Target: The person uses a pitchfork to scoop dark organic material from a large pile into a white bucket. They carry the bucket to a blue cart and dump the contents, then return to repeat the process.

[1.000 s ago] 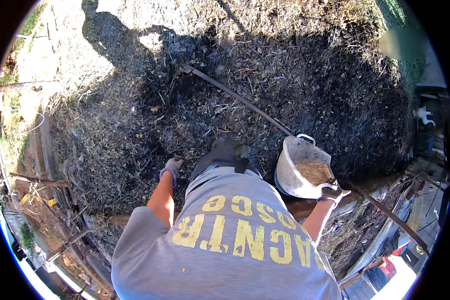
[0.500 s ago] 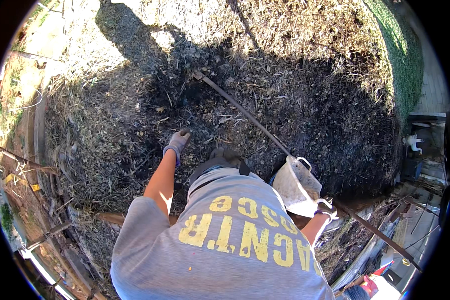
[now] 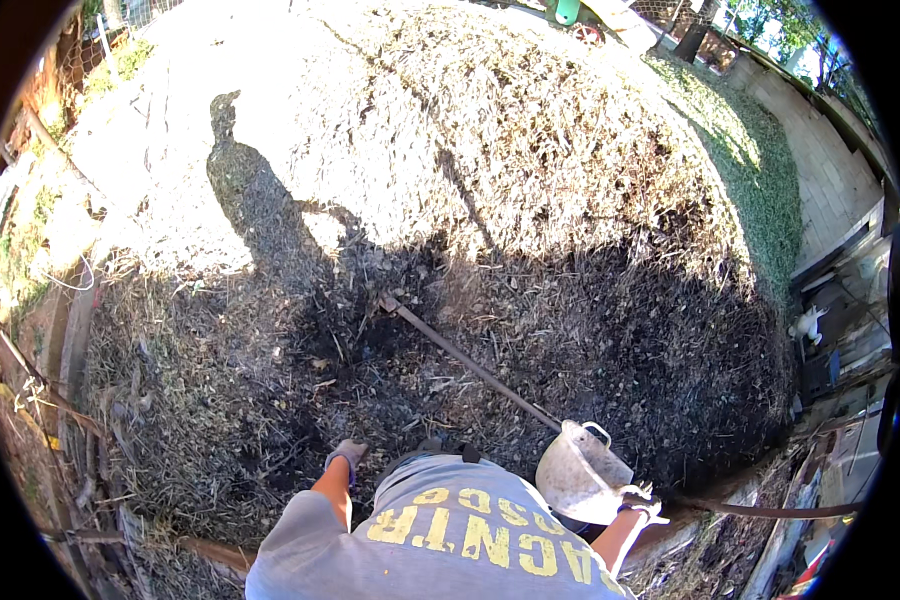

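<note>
My left hand [image 3: 348,452], in a greyish glove, hangs over the dark compost in front of me, its fingers curled in with nothing visible in them. My right hand [image 3: 638,500], gloved too, grips the near side of a dirty white two-handled tub [image 3: 578,474], which is tilted at my right side. Its inside is not visible from here. A long-handled tool [image 3: 470,368] lies slantwise on the heap. Its head, probably a hoe's, rests on the compost, and the other end of its shaft passes behind the tub.
Dry straw and leaves [image 3: 570,170] cover the sunlit far part of the heap. Green netting [image 3: 760,190] borders it on the right, beside a paved strip [image 3: 820,170]. A brown bar [image 3: 770,511] extends right from near the tub. Timber edging [image 3: 75,330] runs along the left.
The view has tilted up, showing more of the far heap, so everything sits lower in the picture. My right hand keeps its grip on the tub; the tool still lies there.
</note>
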Tool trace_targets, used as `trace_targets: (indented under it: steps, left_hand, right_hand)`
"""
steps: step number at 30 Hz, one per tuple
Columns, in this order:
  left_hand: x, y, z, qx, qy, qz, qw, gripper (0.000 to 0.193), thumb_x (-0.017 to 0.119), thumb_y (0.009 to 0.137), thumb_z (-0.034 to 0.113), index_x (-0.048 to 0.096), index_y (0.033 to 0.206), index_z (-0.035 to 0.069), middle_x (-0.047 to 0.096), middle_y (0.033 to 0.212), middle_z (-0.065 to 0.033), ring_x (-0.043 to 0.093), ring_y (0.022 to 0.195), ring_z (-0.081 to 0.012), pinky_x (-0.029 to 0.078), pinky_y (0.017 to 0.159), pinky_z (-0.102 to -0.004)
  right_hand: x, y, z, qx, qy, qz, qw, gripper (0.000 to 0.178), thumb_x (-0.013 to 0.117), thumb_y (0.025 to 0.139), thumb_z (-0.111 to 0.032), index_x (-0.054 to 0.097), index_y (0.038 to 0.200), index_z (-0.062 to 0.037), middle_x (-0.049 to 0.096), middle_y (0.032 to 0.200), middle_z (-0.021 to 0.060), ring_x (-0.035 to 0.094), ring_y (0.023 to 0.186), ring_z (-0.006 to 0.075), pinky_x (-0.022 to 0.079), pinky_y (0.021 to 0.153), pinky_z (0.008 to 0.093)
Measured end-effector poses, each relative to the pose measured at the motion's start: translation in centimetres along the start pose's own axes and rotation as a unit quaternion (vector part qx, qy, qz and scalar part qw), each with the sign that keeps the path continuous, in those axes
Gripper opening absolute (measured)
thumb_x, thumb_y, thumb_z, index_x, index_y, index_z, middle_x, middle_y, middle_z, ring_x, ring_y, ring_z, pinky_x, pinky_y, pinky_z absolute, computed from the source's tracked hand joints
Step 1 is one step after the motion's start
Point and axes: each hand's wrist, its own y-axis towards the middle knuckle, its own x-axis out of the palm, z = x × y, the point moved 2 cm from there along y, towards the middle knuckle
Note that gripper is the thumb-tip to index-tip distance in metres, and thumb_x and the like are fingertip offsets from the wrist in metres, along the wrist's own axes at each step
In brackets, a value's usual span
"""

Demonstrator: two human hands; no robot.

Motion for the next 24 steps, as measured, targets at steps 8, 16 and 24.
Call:
trace_targets:
  steps: [8, 16, 24]
  left_hand:
    - [-0.1, -1.7, 15.5, 0.218, 0.002, 0.009, 0.976, 0.032, 0.057, 0.086, 0.028, 0.065, 0.109, 0.007, 0.068, 0.092, -0.0110, 0.064, 0.075, -0.0216, 0.050, 0.068, -0.0348]
    - [2.9, -11.3, 22.2, 0.156, -0.351, -0.134, 0.913, 0.044, 0.051, 0.093, 0.047, 0.056, 0.116, 0.009, 0.064, 0.098, -0.0060, 0.059, 0.080, -0.0226, 0.047, 0.063, -0.0370]
    - [-2.4, -14.2, 25.3, 0.535, -0.123, -0.067, 0.833, 0.063, 0.050, 0.090, 0.051, 0.041, 0.137, 0.011, 0.052, 0.134, -0.0097, 0.049, 0.122, -0.0265, 0.045, 0.095, -0.0464]
  right_hand:
    - [4.2, -5.1, -4.5, 0.131, 0.679, -0.142, 0.709, 0.024, 0.049, 0.084, -0.016, 0.054, 0.103, -0.0015, 0.063, 0.096, 0.0097, 0.062, 0.087, 0.0228, 0.053, 0.080, 0.0358]
    - [10.8, -13.6, -13.7, 0.141, 0.592, -0.368, 0.703, 0.024, 0.048, 0.082, -0.013, 0.058, 0.100, -0.0006, 0.067, 0.091, 0.0137, 0.065, 0.083, 0.0288, 0.053, 0.084, 0.0475]
    - [21.7, -28.1, -22.4, 0.212, 0.444, -0.562, 0.665, 0.022, 0.046, 0.090, -0.016, 0.055, 0.103, -0.0013, 0.063, 0.089, 0.0140, 0.063, 0.083, 0.0297, 0.053, 0.078, 0.0459]
